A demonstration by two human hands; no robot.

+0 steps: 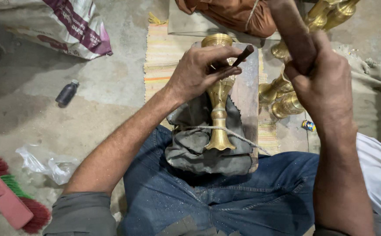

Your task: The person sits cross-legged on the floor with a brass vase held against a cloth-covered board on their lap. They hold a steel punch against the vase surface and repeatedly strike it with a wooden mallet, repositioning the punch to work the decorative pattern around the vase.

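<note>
Brass, shiny and gold-coloured, the tall vase-shaped stand (218, 109) is laid on a grey cloth (190, 144) over a wooden board (249, 91) in the middle of the frame, and it is tied down by a thin string (238, 136). A short dark metal punch (242, 56) is pinched in the curled fingers of the left hand (197, 72), with its tip set against the stand's upper part. A thick brown wooden handle (293, 32) is gripped by the right hand (323, 78) at the upper right, fingers wrapped tight around it. More brass pieces (282, 98) are seen beside the board. A small dark bottle (67, 93) is seen on the floor at the left.
</note>
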